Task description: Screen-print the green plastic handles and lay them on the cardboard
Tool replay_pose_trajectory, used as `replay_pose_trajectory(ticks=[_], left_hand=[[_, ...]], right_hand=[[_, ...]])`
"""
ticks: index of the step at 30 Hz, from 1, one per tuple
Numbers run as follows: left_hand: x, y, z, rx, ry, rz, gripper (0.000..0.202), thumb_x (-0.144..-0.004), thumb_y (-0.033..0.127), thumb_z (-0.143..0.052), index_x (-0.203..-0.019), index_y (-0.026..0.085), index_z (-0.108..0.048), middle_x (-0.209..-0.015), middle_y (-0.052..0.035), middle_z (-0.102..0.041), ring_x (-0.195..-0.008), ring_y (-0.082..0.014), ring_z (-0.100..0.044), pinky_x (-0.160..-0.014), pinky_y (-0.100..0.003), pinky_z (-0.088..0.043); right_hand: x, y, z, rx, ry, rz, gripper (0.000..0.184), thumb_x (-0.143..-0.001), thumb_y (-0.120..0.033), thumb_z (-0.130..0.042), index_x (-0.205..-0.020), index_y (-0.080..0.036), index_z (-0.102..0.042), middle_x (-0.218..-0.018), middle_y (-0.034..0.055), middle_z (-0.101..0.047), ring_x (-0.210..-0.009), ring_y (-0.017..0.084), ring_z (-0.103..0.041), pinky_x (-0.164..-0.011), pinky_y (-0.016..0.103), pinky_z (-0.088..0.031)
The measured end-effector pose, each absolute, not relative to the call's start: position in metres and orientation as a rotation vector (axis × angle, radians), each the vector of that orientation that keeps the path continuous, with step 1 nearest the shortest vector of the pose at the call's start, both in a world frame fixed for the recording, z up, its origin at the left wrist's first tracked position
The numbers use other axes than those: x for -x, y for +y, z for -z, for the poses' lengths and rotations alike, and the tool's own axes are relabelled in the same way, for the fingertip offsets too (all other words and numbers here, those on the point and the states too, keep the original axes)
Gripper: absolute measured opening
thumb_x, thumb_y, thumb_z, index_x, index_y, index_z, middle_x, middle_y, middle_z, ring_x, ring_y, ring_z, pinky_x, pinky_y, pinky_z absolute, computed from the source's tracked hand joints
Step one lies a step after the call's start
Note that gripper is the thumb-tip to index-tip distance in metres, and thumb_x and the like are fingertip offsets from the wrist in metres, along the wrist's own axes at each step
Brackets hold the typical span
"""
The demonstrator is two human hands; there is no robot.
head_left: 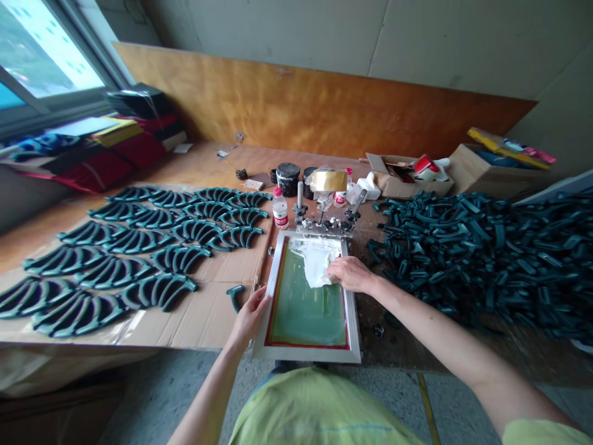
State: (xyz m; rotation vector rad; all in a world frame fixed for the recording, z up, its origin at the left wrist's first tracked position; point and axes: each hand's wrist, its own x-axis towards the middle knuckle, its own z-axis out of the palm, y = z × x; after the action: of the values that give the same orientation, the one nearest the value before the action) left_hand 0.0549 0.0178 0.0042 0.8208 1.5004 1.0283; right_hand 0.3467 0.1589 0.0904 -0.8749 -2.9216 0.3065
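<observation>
A screen-printing frame (354,327) with a silver metal border and green mesh lies in front of me, held at its far end by clamps (324,225). My right hand (349,273) is closed on the edge of a white, ink-covered piece (317,262) over the upper mesh; whether it is a scraper or a cloth I cannot tell. White smears surround it. The fingers of my left hand (254,309) grip the frame's left edge. Just left of them, a single dark green curved handle-like part (235,296) rests at the cardboard's edge.
Rows of dark green curved parts (139,244) cover the cardboard (217,269) on the left. A big heap of similar parts (472,259) lies at right. Behind the frame stand a red-capped bottle (280,210), a black tub (288,179) and open cartons (412,179).
</observation>
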Motion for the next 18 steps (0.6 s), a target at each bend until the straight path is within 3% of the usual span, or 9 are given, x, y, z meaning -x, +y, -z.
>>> replay_pose_trajectory(ticks=[3,9,13,18], left_hand=[[-0.054,0.018,-0.003,-0.856,1.518,-1.030,0.071,-0.077,0.059,-0.064,-0.132,0.014,-0.056,-0.091,-0.0060,-0.071,-0.079,-0.0204,-0.064,-0.068,-0.027,-0.049],[-0.051,0.018,0.003,-0.840,1.539,-1.033,0.074,-0.074,0.063,-0.065,-0.131,0.016,-0.058,-0.079,-0.0032,-0.070,-0.067,-0.0179,-0.062,-0.059,-0.025,-0.046],[-0.051,0.018,-0.005,-0.820,1.512,-1.028,0.074,-0.074,0.061,-0.066,-0.131,0.015,-0.056,-0.080,-0.0034,-0.070,-0.067,-0.0175,-0.062,-0.058,-0.025,-0.047],[-0.048,0.018,-0.048,-0.778,1.451,-1.013,0.087,-0.072,0.061,-0.069,-0.143,0.019,-0.043,-0.082,-0.0024,-0.070,-0.071,-0.0201,-0.065,-0.060,-0.027,-0.050]], right_hand=[[-0.338,0.165,-0.084,1.007,-2.770,-0.250,0.013,-0.080,-0.010,-0.061,-0.081,-0.021,-0.067,-0.082,0.0030,-0.068,-0.082,0.019,-0.059,-0.071,0.028,-0.042],[-0.341,0.140,-0.056,0.874,-2.708,-0.174,0.029,-0.084,0.000,-0.050,-0.098,-0.018,-0.068,-0.095,0.0074,-0.069,-0.095,0.021,-0.058,-0.080,0.030,-0.046],[-0.344,0.159,-0.074,0.947,-2.665,-0.314,0.022,-0.086,-0.011,-0.061,-0.104,-0.022,-0.067,-0.096,0.0035,-0.068,-0.090,0.019,-0.061,-0.077,0.028,-0.047],[-0.322,0.216,-0.103,1.305,-2.504,-0.330,0.065,-0.080,-0.017,-0.071,-0.139,-0.030,-0.049,-0.108,0.0046,-0.063,-0.089,0.019,-0.062,-0.078,0.029,-0.048]])
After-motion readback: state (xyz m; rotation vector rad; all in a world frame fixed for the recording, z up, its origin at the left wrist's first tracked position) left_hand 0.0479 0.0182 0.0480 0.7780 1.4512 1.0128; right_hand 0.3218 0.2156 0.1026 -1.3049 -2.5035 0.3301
